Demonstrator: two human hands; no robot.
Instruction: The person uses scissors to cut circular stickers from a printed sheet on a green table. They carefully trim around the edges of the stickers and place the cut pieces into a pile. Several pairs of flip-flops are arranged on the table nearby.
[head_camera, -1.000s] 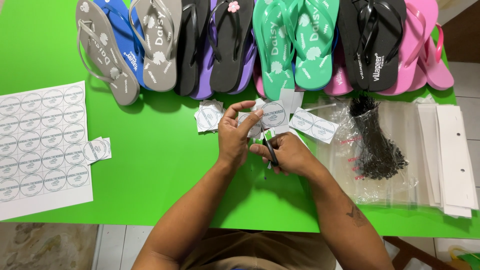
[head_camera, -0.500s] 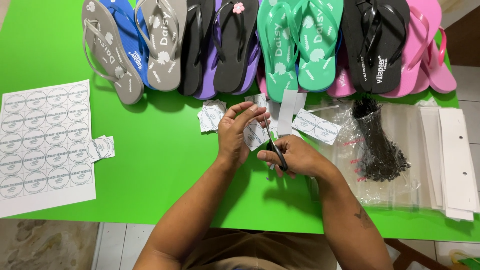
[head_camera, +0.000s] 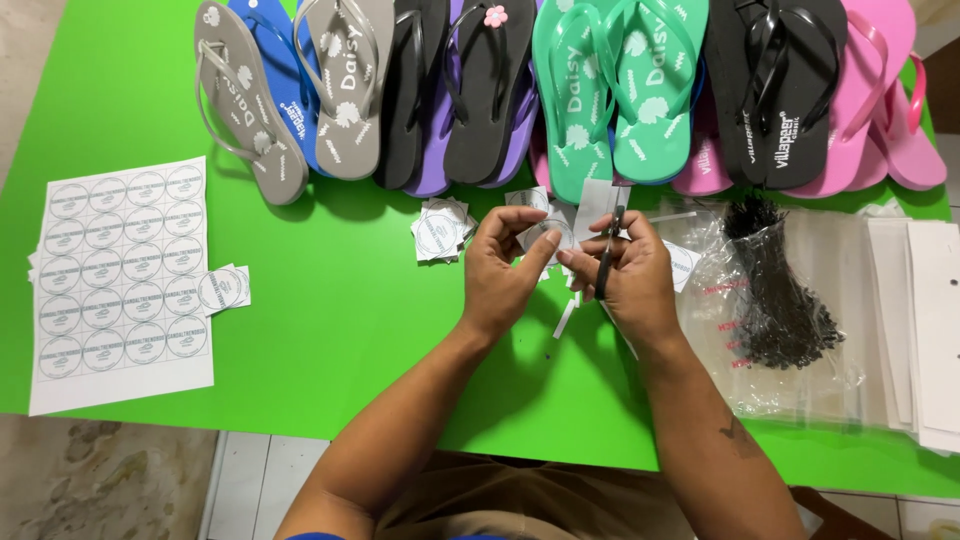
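My left hand (head_camera: 500, 268) pinches a small round paper label (head_camera: 547, 237) between thumb and fingers over the green table (head_camera: 330, 330). My right hand (head_camera: 630, 275) grips a pair of dark scissors (head_camera: 608, 258), blades pointing up beside the label. The two hands touch at the fingertips. A thin paper offcut (head_camera: 566, 317) hangs just below them. A small stack of cut square labels (head_camera: 440, 228) lies to the left of my left hand.
A row of flip-flops (head_camera: 570, 95) in grey, blue, black, purple, teal and pink lines the far edge. A sheet of round labels (head_camera: 120, 280) lies at the left. Clear plastic bags (head_camera: 800, 330) with black ties (head_camera: 775, 290) and white card strips (head_camera: 920, 330) lie at the right.
Both hands have shifted slightly away from me. The label has turned in my left fingers, and the scissors now stand more upright against its edge.
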